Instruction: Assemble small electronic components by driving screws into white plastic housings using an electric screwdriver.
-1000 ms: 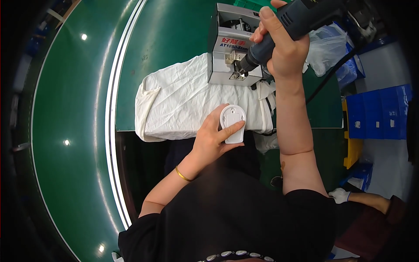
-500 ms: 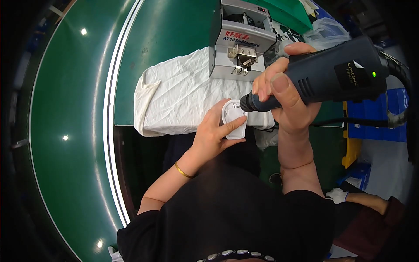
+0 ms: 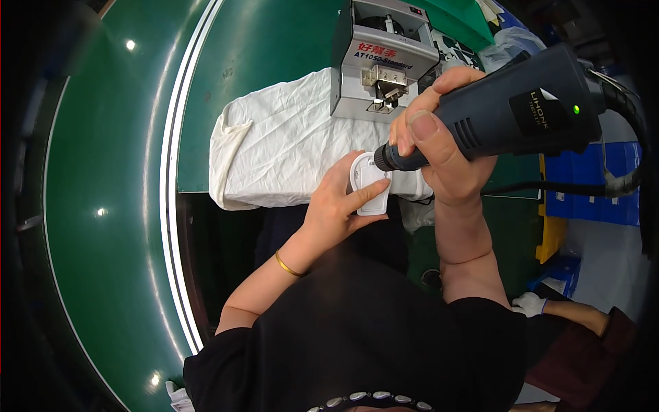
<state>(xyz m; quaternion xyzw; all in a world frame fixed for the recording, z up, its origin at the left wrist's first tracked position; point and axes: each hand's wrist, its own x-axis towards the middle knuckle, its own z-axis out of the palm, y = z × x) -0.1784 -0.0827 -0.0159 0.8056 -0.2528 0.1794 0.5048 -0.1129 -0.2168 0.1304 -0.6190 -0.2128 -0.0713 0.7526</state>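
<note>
My left hand (image 3: pixel 336 206) grips a small white plastic housing (image 3: pixel 367 187) just above the table's near edge. My right hand (image 3: pixel 439 147) is wrapped around a dark grey electric screwdriver (image 3: pixel 522 110) with a green light lit on its body. The tool's tip rests on the top of the white housing. A gold bangle (image 3: pixel 287 265) sits on my left wrist. Both hands hover over the front edge of a crumpled white cloth (image 3: pixel 281 147).
A grey screw feeder box (image 3: pixel 381 58) stands on the cloth at the back. A green conveyor belt (image 3: pixel 110 178) with white edge lines curves along the left. Blue bins (image 3: pixel 590 196) stand at the right. Another person's gloved hand (image 3: pixel 528 303) shows at lower right.
My right hand has brought the screwdriver from the feeder box down toward me, onto the white housing. My left hand kept the housing almost still.
</note>
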